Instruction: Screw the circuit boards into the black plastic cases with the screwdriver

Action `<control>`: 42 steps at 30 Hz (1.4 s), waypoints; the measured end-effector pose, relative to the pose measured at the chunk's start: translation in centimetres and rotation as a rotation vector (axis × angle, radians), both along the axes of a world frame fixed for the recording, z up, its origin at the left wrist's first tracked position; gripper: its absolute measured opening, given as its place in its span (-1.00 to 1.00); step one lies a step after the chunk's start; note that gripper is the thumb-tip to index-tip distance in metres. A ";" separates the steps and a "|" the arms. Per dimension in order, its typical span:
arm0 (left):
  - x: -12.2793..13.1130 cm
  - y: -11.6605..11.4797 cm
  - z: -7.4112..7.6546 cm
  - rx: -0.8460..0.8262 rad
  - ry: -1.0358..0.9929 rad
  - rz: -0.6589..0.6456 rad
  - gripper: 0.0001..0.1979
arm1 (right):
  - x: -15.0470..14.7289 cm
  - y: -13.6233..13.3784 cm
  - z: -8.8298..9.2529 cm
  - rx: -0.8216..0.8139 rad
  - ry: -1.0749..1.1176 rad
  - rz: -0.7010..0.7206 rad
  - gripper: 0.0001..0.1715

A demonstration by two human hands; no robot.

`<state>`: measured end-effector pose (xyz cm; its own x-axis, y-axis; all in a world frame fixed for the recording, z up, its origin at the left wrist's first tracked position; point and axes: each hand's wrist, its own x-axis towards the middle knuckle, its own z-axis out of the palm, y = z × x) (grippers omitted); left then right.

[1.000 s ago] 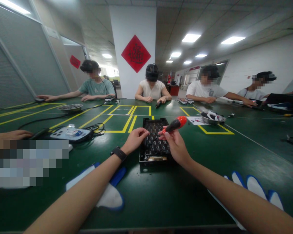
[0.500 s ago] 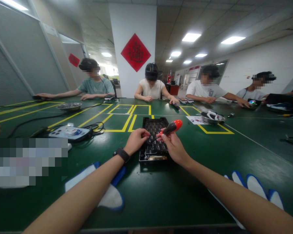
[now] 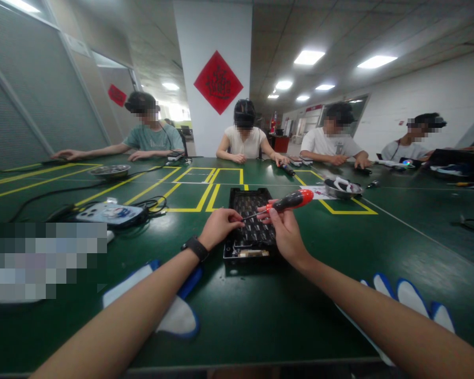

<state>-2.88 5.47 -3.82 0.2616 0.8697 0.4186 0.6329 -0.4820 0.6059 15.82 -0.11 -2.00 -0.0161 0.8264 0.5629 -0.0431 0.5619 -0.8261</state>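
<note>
My right hand (image 3: 288, 234) grips a screwdriver (image 3: 291, 201) with a red and black handle, its shaft pointing left and slightly down. The fingers of my left hand (image 3: 220, 227) are pinched together at the tip of the shaft; whatever small thing may be between them is hidden. Under both hands lies a black rectangular case (image 3: 249, 200), with rows of slots and metallic glints inside. A pale brownish part shows at its near end.
White gloves with blue edges (image 3: 177, 316) lie under my left forearm, with another glove (image 3: 413, 302) at right. A phone (image 3: 110, 213) and cables are at left. Metal bowls (image 3: 109, 171) (image 3: 343, 189) stand farther back. Several people sit across the green table (image 3: 237, 337).
The screwdriver has swung from a steep tilt to a flatter one, its handle moving right, and its tip now meets my left fingertips. Across the table at right, a person's arm has drawn back.
</note>
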 end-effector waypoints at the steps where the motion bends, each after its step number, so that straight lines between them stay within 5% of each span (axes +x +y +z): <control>1: 0.0 0.0 0.0 0.000 0.006 0.002 -0.78 | 0.0 0.0 0.0 0.001 0.001 0.002 -0.70; 28: -0.1 0.0 0.1 0.075 0.111 -0.018 -0.86 | 0.1 0.1 -0.2 0.011 -0.035 -0.012 -0.69; 42: 0.1 -0.7 1.4 0.200 0.278 -0.089 -0.83 | 0.0 -0.3 0.1 0.071 -0.077 0.022 -0.67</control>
<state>-2.80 4.77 -2.45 0.4610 0.7464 0.4799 0.7106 -0.6344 0.3042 15.86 -0.43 -1.91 -0.0795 0.7833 0.6165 0.0056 0.6188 -0.7855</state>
